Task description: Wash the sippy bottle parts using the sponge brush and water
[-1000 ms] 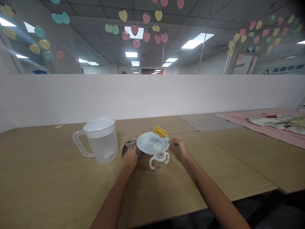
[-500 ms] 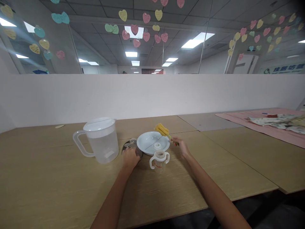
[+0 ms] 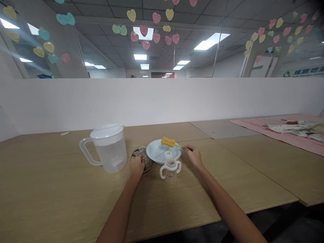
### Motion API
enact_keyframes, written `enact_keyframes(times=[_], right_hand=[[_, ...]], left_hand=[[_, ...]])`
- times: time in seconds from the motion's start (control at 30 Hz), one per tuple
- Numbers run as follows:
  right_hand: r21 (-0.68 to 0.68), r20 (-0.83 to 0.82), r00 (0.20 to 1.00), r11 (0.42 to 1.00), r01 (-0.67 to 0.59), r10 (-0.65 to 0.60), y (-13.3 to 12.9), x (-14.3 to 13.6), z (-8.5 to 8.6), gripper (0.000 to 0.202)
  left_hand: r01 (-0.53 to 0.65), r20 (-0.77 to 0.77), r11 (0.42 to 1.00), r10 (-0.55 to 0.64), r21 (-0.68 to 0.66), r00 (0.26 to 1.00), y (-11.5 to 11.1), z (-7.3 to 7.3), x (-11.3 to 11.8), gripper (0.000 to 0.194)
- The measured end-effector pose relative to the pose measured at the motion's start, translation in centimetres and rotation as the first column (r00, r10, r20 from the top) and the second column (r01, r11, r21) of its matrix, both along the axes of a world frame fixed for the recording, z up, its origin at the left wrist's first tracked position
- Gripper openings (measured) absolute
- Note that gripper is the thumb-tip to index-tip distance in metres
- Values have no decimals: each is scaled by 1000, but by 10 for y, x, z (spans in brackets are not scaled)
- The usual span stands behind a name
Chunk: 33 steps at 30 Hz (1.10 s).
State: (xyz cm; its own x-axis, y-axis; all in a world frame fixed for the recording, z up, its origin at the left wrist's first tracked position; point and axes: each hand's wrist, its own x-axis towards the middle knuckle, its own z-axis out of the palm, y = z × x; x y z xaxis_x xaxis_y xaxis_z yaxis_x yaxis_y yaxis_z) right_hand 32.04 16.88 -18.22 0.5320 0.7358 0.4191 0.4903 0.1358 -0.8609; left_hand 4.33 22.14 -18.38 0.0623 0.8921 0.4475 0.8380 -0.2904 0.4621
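My right hand [image 3: 193, 156] is closed round the thin green handle of a bottle brush with a yellow sponge head [image 3: 168, 141]. The sponge is level over the far side of a white shallow bowl [image 3: 152, 153]. A white collar ring [image 3: 168, 154] and a thin straight piece lie in that bowl. At the left, my left hand [image 3: 137, 165] has its fingers curled at clear plastic parts [image 3: 142, 150] in a dark round metal dish [image 3: 150, 166]; what they grip is hidden. Nearer me stands an uncapped clear baby bottle [image 3: 170, 173] with two white handles.
A lidded clear pitcher [image 3: 110, 148] with its handle to the left stands left of the dish. Far right, a pink cloth [image 3: 249, 126] bears crumpled fabric [image 3: 286, 130]. A white wall [image 3: 152, 101] rises behind the table, with glass panels above it.
The sponge head has dropped and swung left, from tilted up at the bowl's rim to level over the bowl. My left hand has shifted slightly left, uncovering more of the metal dish.
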Motion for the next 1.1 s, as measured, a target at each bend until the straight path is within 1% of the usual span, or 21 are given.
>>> enact_keyframes(times=[0.03, 0.07, 0.1, 0.17, 0.2, 0.27, 0.4, 0.5, 0.67, 0.73, 0.8, 0.83, 0.9, 0.97, 1.0, 1.03, 1.1], right_hand=[[-2, 145, 987, 998, 70, -69, -1, 1, 1, 26], [11, 294, 946, 990, 141, -138, -3, 2, 2, 26], [37, 424, 884, 979, 198, -195, -4, 3, 3, 26], [106, 574, 774, 961, 254, -268, -6, 6, 5, 25], [142, 611, 734, 954, 265, -295, -8, 8, 6, 24], [215, 647, 681, 939, 270, -344, -9, 12, 8, 24], [312, 696, 597, 917, 249, -399, -14, 17, 11, 23], [315, 755, 530, 923, 222, -386, -18, 14, 14, 22], [273, 840, 437, 947, 172, -322, -20, 2, 16, 22], [252, 857, 429, 958, 135, -286, -18, -2, 15, 22], [234, 859, 447, 968, 94, -251, -16, -6, 13, 21], [229, 853, 464, 970, 76, -238, -16, -7, 11, 20], [223, 831, 512, 974, 48, -216, -14, -12, 8, 18], [218, 800, 569, 976, 20, -190, -12, -16, 4, 17], [217, 783, 596, 976, 6, -178, -12, -19, 3, 17], [217, 765, 622, 976, -4, -168, -11, -20, 1, 17], [214, 729, 667, 977, -8, -154, -10, -22, 0, 17]], left_hand=[[-2, 0, 1000, 2, 4, 1000, -1, 0, 0, 16], [-8, -1, 1000, 8, 8, 1000, -1, 1, 0, 17], [-16, -4, 1000, 16, 9, 1000, -1, 1, 0, 18], [-41, -16, 999, 41, 8, 999, -2, 2, 0, 20], [-54, -24, 999, 54, 6, 998, -2, 3, 1, 21], [-71, -38, 997, 71, 2, 997, -3, 5, 2, 25], [-48, -46, 999, 47, -8, 998, -5, 7, 5, 35], [-17, -30, 1000, 17, -11, 999, -7, 6, 7, 38], [8, -14, 1000, -8, -11, 1000, -8, 6, 9, 30], [6, -21, 1000, -6, -1, 1000, -9, 8, 9, 31], [4, -21, 1000, -3, 28, 1000, -13, 11, 10, 32], [19, -20, 998, -17, 66, 1000, -15, 13, 11, 32], [104, -17, 976, -102, 194, 995, -19, 14, 13, 30], [248, -61, 916, -241, 316, 969, -22, 13, 17, 28], [319, -100, 883, -303, 344, 948, -23, 12, 18, 28], [372, -137, 862, -346, 344, 928, -23, 11, 20, 29], [418, -183, 849, -377, 325, 908, -23, 8, 21, 30]])
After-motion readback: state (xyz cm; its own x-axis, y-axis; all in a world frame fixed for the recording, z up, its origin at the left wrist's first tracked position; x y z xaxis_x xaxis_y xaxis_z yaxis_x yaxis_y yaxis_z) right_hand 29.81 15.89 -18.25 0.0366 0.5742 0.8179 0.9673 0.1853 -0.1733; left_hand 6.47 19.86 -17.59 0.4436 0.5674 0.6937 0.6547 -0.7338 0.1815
